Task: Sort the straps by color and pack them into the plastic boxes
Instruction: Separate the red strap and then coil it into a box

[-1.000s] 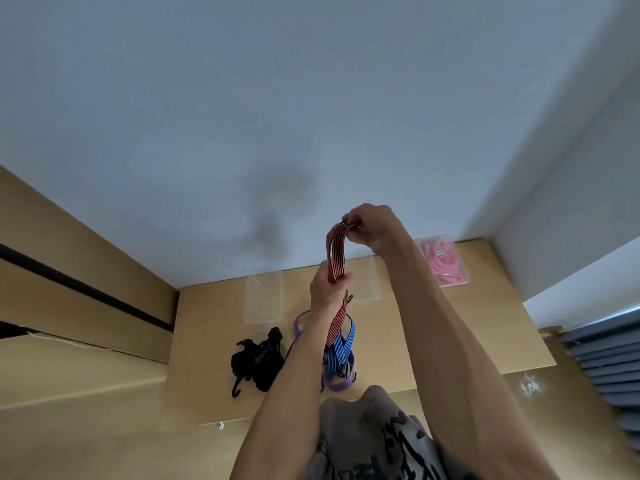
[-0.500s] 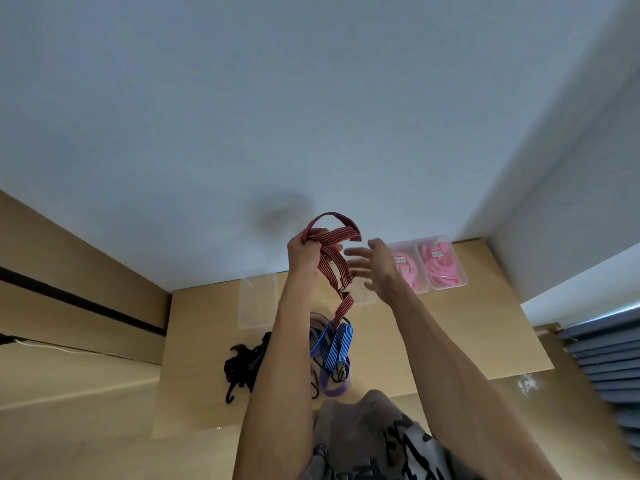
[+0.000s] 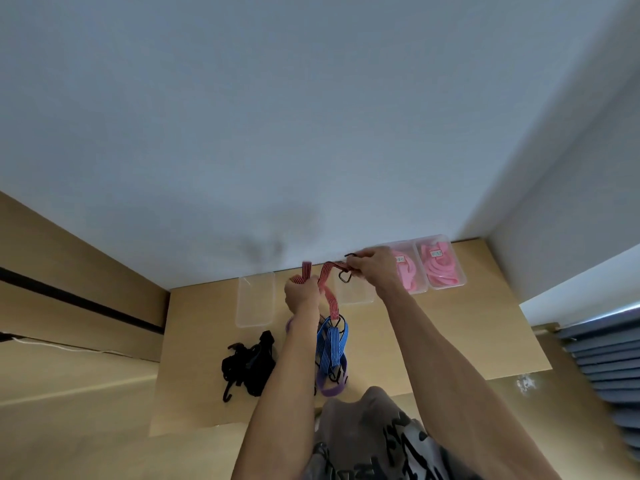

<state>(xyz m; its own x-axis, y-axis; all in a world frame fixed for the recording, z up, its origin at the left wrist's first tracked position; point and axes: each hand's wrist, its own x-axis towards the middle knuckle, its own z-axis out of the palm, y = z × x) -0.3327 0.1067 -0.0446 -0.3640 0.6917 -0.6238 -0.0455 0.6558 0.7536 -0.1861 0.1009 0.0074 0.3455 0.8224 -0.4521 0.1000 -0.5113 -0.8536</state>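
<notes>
Both hands are raised above the desk (image 3: 450,327) and hold one red striped strap (image 3: 329,292) between them. The left hand (image 3: 301,291) grips a folded part of it with curled fingers, and the right hand (image 3: 372,266) pinches the end with the black hook (image 3: 344,277). Below, blue straps (image 3: 330,348) and a purple strap (image 3: 332,389) lie on the desk, with black straps (image 3: 247,363) beside them. At the far edge stand two empty clear boxes (image 3: 254,299) and two boxes with pink straps (image 3: 440,268).
</notes>
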